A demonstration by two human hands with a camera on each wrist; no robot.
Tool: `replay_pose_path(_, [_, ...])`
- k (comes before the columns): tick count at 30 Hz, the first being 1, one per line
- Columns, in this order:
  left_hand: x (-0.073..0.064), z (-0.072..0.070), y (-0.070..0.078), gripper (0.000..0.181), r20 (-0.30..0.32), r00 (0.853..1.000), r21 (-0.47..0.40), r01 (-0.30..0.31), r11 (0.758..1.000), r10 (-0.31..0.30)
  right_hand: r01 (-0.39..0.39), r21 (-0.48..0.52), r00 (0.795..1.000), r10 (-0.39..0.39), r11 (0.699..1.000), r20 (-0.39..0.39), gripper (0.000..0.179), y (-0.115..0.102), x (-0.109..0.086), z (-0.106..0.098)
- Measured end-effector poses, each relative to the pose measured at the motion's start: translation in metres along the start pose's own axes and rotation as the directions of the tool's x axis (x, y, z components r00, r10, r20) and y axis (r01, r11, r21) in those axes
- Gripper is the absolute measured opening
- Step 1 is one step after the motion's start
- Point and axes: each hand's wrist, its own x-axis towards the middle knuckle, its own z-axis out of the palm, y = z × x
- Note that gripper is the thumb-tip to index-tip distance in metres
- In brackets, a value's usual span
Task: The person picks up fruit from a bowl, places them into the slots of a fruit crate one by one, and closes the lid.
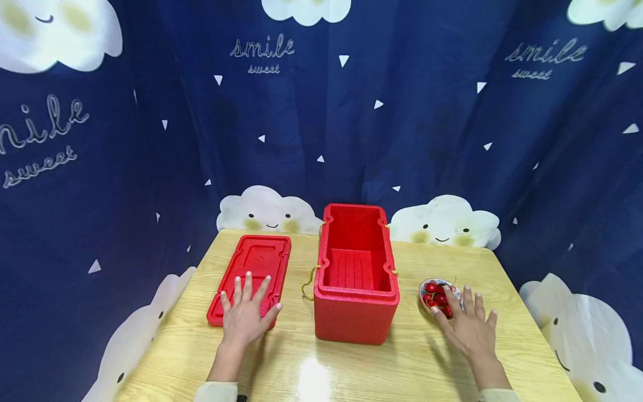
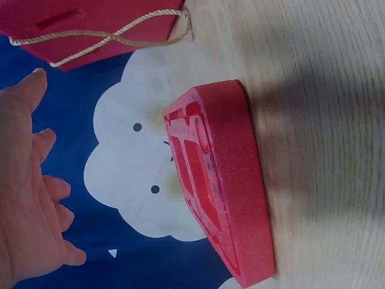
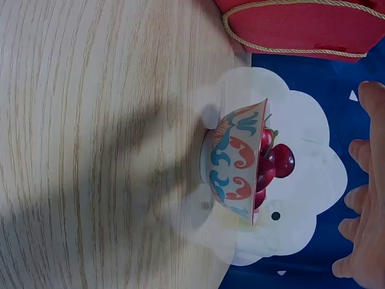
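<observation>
A red foam box (image 1: 356, 312) stands upright with its top uncovered, and its inside looks bare. Left of it lies its red lid (image 1: 261, 259), flat on the table. My left hand (image 1: 244, 319) hovers over the near end of the lid, fingers spread, apart from it in the left wrist view. To the right of the box sits a patterned bowl (image 3: 231, 162) holding several dark red cherries (image 3: 265, 171). Above and just beside the bowl is my right hand (image 1: 471, 329), fingers spread and holding nothing; the right wrist view shows a gap between them.
Twisted yellow cord handles (image 1: 310, 283) hang at the sides of the box. Everything stands on a light wooden table (image 1: 281, 368). Behind and around it hangs a dark blue curtain (image 1: 351, 128) with white clouds.
</observation>
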Motion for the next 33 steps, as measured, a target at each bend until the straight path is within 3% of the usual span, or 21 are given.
replay_pose_path(6, [-0.002, 0.002, -0.001, 0.074, 0.007, 1.0, -0.005, 0.004, 1.0, -0.004, 0.002, 0.017, 1.0, -0.002, 1.0, -0.011, 0.065, 0.0, 0.0, 0.003])
replay_pose_path(13, [-0.005, 0.002, 0.001, 0.074, -0.091, 0.996, -0.062, 0.002, 0.998, -0.007, 0.013, 0.061, 0.99, -0.004, 0.998, -0.144, 0.064, -0.002, 0.001, 0.006])
replay_pose_path(21, [-0.005, 0.003, 0.007, 0.068, -0.157, 0.987, -0.144, 0.005, 0.99, -0.028, -0.024, 0.154, 0.986, 0.049, 0.988, -0.16, 0.065, 0.002, -0.003, 0.009])
replay_pose_path(33, [-0.006, 0.009, 0.029, 0.063, -0.211, 0.974, -0.344, 0.001, 0.939, -0.078, -0.106, 0.387, 0.971, 0.179, 0.916, -0.157, 0.065, 0.022, -0.007, 0.021])
